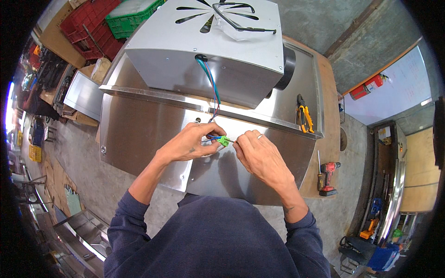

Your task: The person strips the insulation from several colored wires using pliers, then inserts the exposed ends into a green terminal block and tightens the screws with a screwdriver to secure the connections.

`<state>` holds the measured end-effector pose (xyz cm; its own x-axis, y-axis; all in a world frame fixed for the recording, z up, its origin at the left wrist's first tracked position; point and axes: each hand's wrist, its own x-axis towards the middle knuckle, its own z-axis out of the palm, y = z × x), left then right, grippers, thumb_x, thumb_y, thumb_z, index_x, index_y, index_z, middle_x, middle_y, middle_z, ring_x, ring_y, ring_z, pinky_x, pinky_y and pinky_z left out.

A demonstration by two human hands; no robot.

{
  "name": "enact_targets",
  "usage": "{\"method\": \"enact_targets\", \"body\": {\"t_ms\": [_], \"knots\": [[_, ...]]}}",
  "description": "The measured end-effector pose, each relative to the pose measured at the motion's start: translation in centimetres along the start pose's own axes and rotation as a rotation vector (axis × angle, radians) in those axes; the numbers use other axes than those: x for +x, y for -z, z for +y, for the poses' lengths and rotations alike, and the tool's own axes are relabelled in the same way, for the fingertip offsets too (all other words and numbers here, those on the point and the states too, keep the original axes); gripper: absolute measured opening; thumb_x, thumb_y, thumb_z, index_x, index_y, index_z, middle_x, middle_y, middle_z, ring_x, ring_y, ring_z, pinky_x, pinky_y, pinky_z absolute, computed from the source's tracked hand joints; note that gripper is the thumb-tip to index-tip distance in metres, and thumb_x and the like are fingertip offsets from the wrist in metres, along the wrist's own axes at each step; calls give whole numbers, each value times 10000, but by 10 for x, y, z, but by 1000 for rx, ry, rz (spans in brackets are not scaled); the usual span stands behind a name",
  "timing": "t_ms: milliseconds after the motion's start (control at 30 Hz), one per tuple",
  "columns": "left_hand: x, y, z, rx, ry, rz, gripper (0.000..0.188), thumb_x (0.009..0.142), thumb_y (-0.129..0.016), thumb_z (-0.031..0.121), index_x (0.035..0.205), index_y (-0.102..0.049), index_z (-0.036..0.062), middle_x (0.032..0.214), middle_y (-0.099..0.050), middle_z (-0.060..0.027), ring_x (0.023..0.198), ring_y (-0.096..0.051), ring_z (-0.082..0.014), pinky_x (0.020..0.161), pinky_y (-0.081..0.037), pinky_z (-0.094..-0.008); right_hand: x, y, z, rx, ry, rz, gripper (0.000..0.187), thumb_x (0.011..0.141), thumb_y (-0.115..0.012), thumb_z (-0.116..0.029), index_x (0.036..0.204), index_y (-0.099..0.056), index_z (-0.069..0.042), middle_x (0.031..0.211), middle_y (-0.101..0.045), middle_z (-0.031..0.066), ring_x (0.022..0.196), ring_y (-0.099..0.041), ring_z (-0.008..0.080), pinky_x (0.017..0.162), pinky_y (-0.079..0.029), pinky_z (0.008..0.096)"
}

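Observation:
A small green terminal connector [223, 140] is pinched in the fingertips of my left hand [197, 141]. Blue and dark wires [212, 137] run into it beside those fingers. My right hand [260, 153] is closed around what looks like a small screwdriver [232, 141]; its thin shaft points at the connector, and the handle is hidden in my fingers. From a grommet hole in the front of a grey metal housing [185, 76], a teal-sleeved cable [207, 72] hangs down toward my left hand. Both hands are above a shiny stainless steel panel [148, 134].
Safety glasses [238, 23] lie on the housing. Yellow-handled pliers [303, 116] rest on the steel at right. A red cordless drill [329, 178] and a screwdriver with a dark handle [320, 178] lie near the right edge. Red [88, 32] and green crates [127, 21] stand behind left.

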<state>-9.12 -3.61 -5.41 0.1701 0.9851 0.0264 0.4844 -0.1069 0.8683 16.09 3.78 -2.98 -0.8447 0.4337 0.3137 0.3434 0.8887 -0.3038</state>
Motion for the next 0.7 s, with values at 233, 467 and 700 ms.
{"method": "enact_targets", "body": {"t_ms": [233,467,700], "knots": [[0,-1,0,9,1,-17,313,968,-809,163,1231,-748,5,1072,-828,-157,1003,-808,-268,921,-621,-414,0,-6,3,-148,-21,34,199,1070,-716,-195,1024,-601,-39,955,-592,128,884,-632,297,782,-534,439],[-2,1,-2,-14,0,5,310,968,-800,160,1229,-744,0,1078,-826,-159,997,-806,-268,923,-623,-411,5,0,2,-119,40,21,211,1054,-732,-197,971,-607,-48,932,-607,115,874,-645,293,787,-531,443],[-3,4,1,-17,-29,9,318,964,-801,165,1229,-741,0,1070,-821,-163,985,-801,-269,914,-618,-409,5,-2,0,-133,5,49,205,1051,-737,-190,979,-607,-48,891,-609,117,853,-649,302,778,-537,439]]}}
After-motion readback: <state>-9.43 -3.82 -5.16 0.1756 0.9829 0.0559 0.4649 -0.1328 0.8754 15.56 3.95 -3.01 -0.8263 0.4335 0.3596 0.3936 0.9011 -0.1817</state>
